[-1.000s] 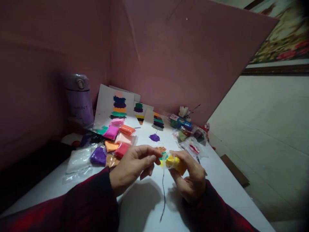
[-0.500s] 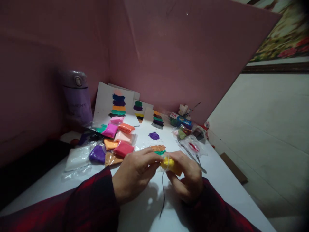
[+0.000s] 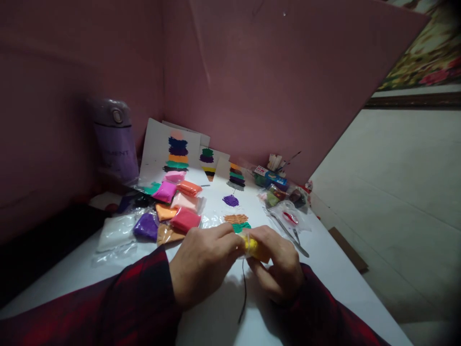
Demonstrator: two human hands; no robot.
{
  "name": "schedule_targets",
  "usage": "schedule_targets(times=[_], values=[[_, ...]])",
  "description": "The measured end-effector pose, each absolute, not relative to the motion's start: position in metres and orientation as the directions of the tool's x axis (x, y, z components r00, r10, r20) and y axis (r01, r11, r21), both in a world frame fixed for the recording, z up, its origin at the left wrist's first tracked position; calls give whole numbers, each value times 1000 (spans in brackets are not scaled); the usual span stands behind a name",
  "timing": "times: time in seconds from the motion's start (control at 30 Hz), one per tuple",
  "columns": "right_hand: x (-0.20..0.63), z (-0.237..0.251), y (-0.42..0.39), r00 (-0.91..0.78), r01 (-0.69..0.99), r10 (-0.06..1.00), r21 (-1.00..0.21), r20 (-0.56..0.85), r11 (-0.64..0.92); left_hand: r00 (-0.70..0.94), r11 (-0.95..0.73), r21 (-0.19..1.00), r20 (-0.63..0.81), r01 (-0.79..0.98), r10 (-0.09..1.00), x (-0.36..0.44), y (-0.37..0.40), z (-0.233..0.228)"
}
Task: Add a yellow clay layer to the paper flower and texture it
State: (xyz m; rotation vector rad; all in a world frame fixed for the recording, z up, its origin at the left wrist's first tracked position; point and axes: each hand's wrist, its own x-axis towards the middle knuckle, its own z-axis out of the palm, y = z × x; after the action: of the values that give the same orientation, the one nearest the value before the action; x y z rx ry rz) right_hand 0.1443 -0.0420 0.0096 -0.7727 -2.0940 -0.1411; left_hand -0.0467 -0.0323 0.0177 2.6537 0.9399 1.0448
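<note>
Gripping one yellow clay pack (image 3: 252,246) between them, the left hand (image 3: 203,262) and right hand (image 3: 279,264) both pinched it just above the table (image 3: 324,283). One black cord (image 3: 244,293) lay beneath. Three colour cards (image 3: 173,151) leaned against the wall beside one purple flask (image 3: 114,142). One tool (image 3: 288,235) lay nearby.

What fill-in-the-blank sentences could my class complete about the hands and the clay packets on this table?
1. Both hands, left hand and right hand, pinch a small bag of ____ clay.
2. The bottle standing at the far left of the table is ____ in colour.
3. The person's sleeves are dark ____.
4. The purple clay packet lies to the ____ of the hands.

Missing words: yellow; purple; red; left
</note>
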Motion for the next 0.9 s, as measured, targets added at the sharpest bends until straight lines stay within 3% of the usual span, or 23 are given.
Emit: schedule_targets(times=[0.2, 0.33, 0.43, 0.53, 0.6, 0.67, 0.77, 0.9], values=[[144, 8, -42, -419, 583, 482, -180, 769, 793, 606, -823, 126, 616, 554, 502, -47, -32, 16], [145, 8, -41, -439, 559, 463, -169, 770, 812, 620, -824, 112, 605, 555, 500, -47, -32, 13], [146, 9, -41, -462, 566, 478, -166, 747, 807, 581, -811, 254, 589, 527, 562, -46, -32, 14], [146, 9, -41, -458, 588, 504, -175, 732, 789, 531, -717, 577, 494, 392, 688, -46, -31, 20], [147, 8, -40, -436, 593, 503, -182, 746, 784, 517, -551, 799, 375, 240, 769, -47, -29, 25], [147, 8, -40, -402, 603, 503, -192, 765, 774, 518, -317, 945, 231, 82, 823, -48, -27, 30], [147, 8, -41, -354, 624, 513, -212, 782, 753, 525, 9, 992, 60, -128, 849, -49, -24, 32], [147, 8, -41, -320, 639, 511, -216, 798, 738, 497, 164, 934, 17, -317, 868, -50, -23, 32]])
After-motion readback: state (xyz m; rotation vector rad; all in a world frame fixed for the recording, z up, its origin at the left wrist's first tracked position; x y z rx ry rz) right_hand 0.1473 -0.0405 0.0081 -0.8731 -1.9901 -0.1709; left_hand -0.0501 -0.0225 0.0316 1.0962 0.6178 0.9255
